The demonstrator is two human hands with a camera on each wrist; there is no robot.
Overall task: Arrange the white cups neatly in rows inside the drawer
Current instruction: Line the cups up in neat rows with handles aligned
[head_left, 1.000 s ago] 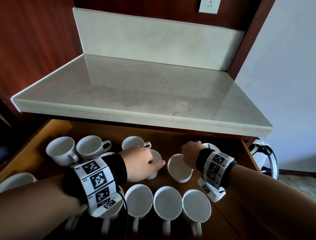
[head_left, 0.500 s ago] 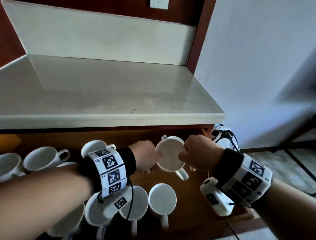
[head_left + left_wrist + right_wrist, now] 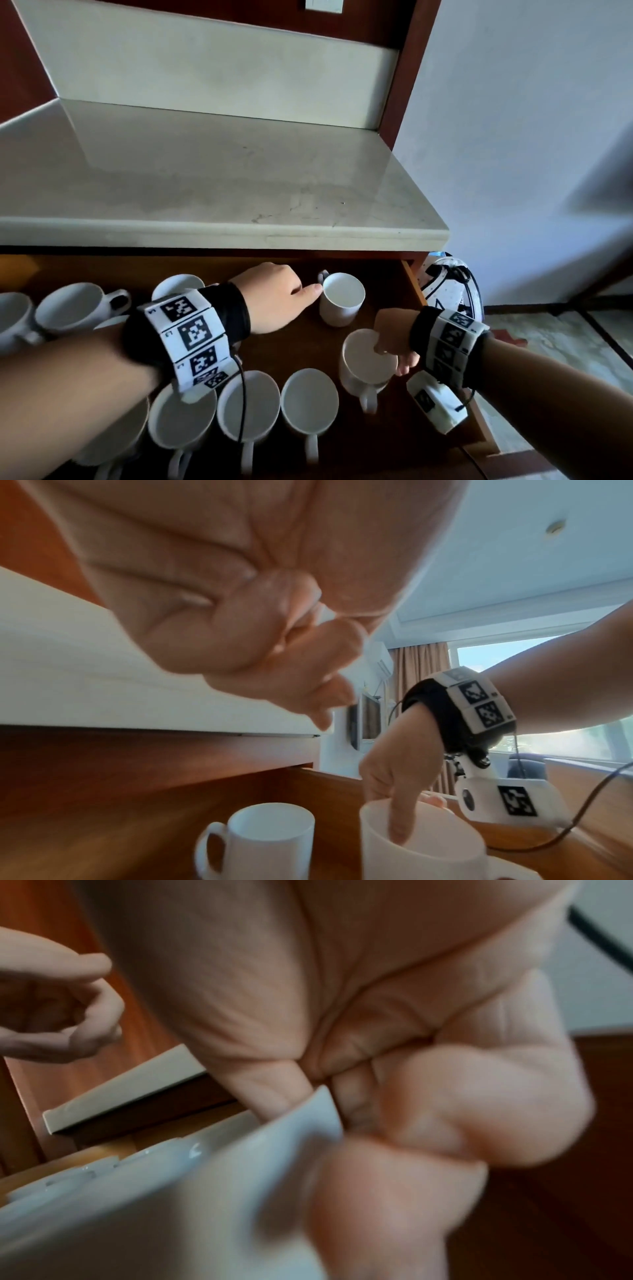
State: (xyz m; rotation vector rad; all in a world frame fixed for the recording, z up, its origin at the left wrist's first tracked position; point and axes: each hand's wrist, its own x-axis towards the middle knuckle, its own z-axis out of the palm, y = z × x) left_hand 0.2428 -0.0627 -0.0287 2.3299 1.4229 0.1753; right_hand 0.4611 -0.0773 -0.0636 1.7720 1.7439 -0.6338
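Note:
The open wooden drawer [image 3: 294, 349] holds several white cups. My right hand [image 3: 394, 339] pinches the rim of one cup [image 3: 363, 363], a finger inside it, at the right end of the near row; its handle points toward me. The left wrist view shows that finger inside the cup [image 3: 421, 853]. My left hand [image 3: 274, 298] hovers at the back with fingers curled and holds nothing; its thumb tip is right at the rim of an upright cup [image 3: 342, 301]. That same cup [image 3: 270, 834] stands free under the left hand [image 3: 274, 642].
Three cups [image 3: 248, 406] line the near row left of the held one, and more cups [image 3: 68, 305] stand at the back left. A marble countertop [image 3: 205, 178] overhangs the drawer's rear. The drawer's right wall [image 3: 416, 291] is close to my right hand.
My right hand has brought its cup from the back toward me to the near row's right end. The left hand no longer grips a cup; one now stands upright at the back right.

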